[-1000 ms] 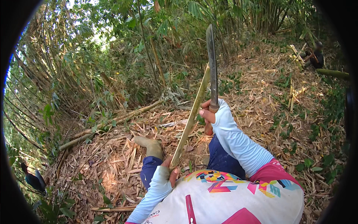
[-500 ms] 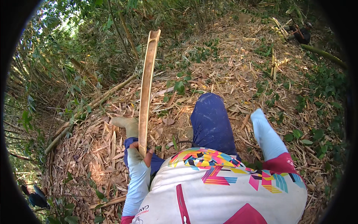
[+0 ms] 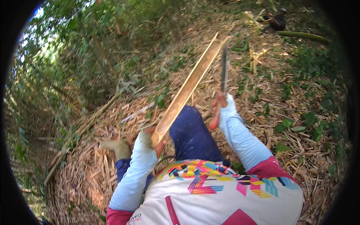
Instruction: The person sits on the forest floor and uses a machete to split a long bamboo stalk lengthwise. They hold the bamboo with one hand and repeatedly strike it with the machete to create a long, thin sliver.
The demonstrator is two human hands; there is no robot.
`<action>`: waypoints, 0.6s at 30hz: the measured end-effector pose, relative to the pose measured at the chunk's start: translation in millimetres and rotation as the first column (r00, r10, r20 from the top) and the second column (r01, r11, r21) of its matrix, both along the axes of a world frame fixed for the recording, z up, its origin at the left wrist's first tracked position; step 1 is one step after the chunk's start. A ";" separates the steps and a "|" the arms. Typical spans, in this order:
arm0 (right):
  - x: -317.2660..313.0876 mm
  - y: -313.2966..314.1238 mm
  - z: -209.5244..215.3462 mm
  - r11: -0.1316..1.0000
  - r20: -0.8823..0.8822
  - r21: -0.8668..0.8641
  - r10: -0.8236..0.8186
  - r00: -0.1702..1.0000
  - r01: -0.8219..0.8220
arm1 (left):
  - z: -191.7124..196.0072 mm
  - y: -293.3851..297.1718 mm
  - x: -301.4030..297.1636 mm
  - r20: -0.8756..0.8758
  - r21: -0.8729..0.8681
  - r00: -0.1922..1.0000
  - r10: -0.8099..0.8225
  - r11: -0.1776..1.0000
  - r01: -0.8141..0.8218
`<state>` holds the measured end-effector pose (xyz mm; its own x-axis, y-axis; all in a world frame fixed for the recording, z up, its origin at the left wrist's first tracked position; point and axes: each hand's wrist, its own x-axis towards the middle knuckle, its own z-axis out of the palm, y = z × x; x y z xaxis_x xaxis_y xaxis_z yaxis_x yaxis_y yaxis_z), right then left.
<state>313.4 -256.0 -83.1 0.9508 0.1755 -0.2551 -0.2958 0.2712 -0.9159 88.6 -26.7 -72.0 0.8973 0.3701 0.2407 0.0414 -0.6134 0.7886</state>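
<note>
My left hand is closed around the near end of a split bamboo length, a long half-pipe with its hollow, tan inner side showing. It slants away from me toward the upper right. In my right hand is a machete, its narrow dark blade pointing away from me and its reddish handle end showing below the fist. The blade's tip is beside the bamboo's far end; whether they touch I cannot tell. Both hands are above my blue-trousered knee.
Dry leaves and bamboo chips cover the ground. Along the left lies a bamboo pole, near dense bamboo growth. Far off at upper right a person in dark clothes sits by a green bamboo pole. Low green plants grow at right.
The bamboo has swung from nearly upright to a rightward slant, and my left hand has shifted right. My right hand now shows the machete, raised near the bamboo; before, hand and blade were not visible.
</note>
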 end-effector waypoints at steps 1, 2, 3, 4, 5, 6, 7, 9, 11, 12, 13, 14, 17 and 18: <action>0.8 9.3 11.4 0.991 0.020 0.132 0.021 1.000 -0.024 | -1.8 -0.2 6.0 -0.002 0.124 0.998 -0.056 0.991 0.056; 1.6 20.4 17.5 0.971 -0.048 0.240 0.004 0.999 0.008 | 2.3 -6.4 10.1 -0.036 0.167 0.998 -0.057 0.984 0.062; 5.7 23.2 9.7 0.963 -0.083 0.263 0.076 0.994 -0.052 | 10.4 -10.7 11.9 -0.076 0.212 0.995 -0.058 0.975 0.073; 14.9 19.5 -4.8 0.945 0.078 0.264 0.181 0.980 -0.196 | 18.4 -14.2 14.9 -0.115 0.260 0.992 -0.052 0.962 0.081; -0.7 28.9 7.3 0.953 0.111 0.276 0.094 0.989 -0.122 | 20.7 -15.6 14.4 -0.113 0.302 0.991 -0.073 0.947 0.104; 3.0 31.0 2.0 0.979 0.195 0.189 0.043 0.980 -0.081 | 22.9 -16.8 15.3 -0.111 0.345 0.990 -0.090 0.930 0.123; 3.8 26.2 0.2 0.991 0.175 0.096 0.080 0.981 -0.098 | 23.5 -16.3 17.8 -0.111 0.384 0.988 -0.106 0.912 0.141; 14.2 27.8 -47.2 0.994 0.189 0.071 -0.092 0.978 0.079 | 24.1 -11.8 32.5 -0.157 0.386 0.967 -0.198 0.890 0.245; -3.1 26.5 -29.8 0.981 -0.014 0.191 -0.035 0.999 0.037 | 27.0 -2.9 41.0 -0.349 0.379 0.919 -0.185 0.869 0.319; -2.6 20.6 -36.2 0.984 -0.014 0.175 -0.031 0.999 0.033 | 35.4 -7.2 48.2 -0.238 0.498 0.953 -0.186 0.819 0.285; -5.7 14.8 -30.0 0.980 -0.085 0.194 -0.029 0.996 0.045 | 48.2 -15.8 54.9 -0.126 0.604 0.973 -0.194 0.762 0.231; -12.7 8.8 -15.2 0.975 -0.152 0.213 -0.023 0.988 0.056 | 55.7 -24.2 58.5 -0.012 0.698 0.977 -0.211 0.698 0.159; 2.5 -0.5 -19.2 0.944 -0.174 0.260 -0.161 0.972 0.203 | 59.9 -48.9 70.9 0.012 0.428 0.794 -0.608 0.721 0.545; 15.7 -5.0 -31.3 0.922 -0.153 0.275 -0.237 0.959 0.272 | 61.7 -60.0 75.4 0.013 0.349 0.654 -0.756 0.617 0.706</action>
<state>329.1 -261.0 -114.4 0.9405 0.0143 -0.3396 -0.2799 0.5996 -0.7498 164.0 -86.8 -10.3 0.7829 -0.5030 0.3661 -0.6201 -0.5825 0.5255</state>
